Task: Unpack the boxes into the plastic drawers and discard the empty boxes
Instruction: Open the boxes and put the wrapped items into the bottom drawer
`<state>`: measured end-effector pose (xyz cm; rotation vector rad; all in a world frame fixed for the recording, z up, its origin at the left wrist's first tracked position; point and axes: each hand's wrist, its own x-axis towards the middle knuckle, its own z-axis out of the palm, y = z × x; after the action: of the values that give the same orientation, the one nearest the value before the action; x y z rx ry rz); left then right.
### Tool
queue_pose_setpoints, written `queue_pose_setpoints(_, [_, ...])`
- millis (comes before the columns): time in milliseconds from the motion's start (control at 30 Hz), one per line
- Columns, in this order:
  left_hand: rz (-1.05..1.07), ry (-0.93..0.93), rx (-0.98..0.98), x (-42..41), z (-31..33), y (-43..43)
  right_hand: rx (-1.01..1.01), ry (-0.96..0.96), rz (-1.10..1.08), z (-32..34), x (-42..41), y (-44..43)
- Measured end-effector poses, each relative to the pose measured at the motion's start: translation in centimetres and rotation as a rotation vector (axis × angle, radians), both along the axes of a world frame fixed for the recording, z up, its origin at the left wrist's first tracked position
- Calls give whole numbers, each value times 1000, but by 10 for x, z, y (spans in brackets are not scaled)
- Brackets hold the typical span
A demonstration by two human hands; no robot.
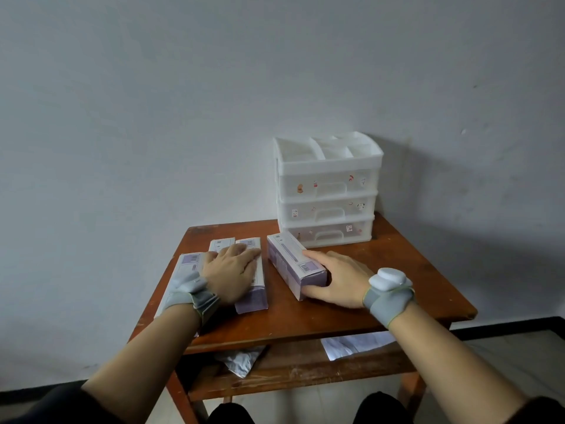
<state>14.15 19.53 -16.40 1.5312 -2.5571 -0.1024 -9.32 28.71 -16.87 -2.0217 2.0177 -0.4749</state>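
Right now the right hand clasps the near end of a purple-and-white carton: the thumb runs along the low side by the table, the fingers lie over the top edge, and the end flap sits against the palm. That carton lies on its long side, angled, its far end just in front of the drawer unit. The left hand rests flat, fingers spread, on top of a second carton of the same print — pressing or merely resting, I cannot tell. It grips nothing. Two more cartons lie left of the drawer unit and nearer the camera: a short-looking one poking out beyond the left fingers, and a long one at the table's left edge, partly under the left wrist. Both wrists wear grey bands, the right one carrying a pale rounded device.

The drawer unit is white translucent plastic with three shut drawers, small stickers on their fronts, and an open divided tray on top. It stands at the back right of the reddish wooden table, near the wall. On the shelf below the drawer unit's table lie crumpled whitish sheets — paper or plastic.
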Motion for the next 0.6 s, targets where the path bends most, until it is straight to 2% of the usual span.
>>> queue_pose_setpoints(100, [17,-23,-5,-1,0,-2,-33,61,-33,-3,9,1])
queue_pose_setpoints(233, [54,-73,-19,-6,2,-3,-94,14,-85,-11,5,3])
queue_pose_setpoints(367, [132,-2,-56,-18,4,-2,-100,-221,-122,-9,-22,11])
queue_pose_setpoints(433, [108,205,-80,-30,6,0,-128,-334,-143,-7,-40,20])
queue_pose_setpoints(500, [71,497,-63,-46,9,8,-182,-438,-164,-5,-56,27])
queue_pose_setpoints(600, [80,886,195,-74,14,18,-293,-613,-180,-2,-76,37])
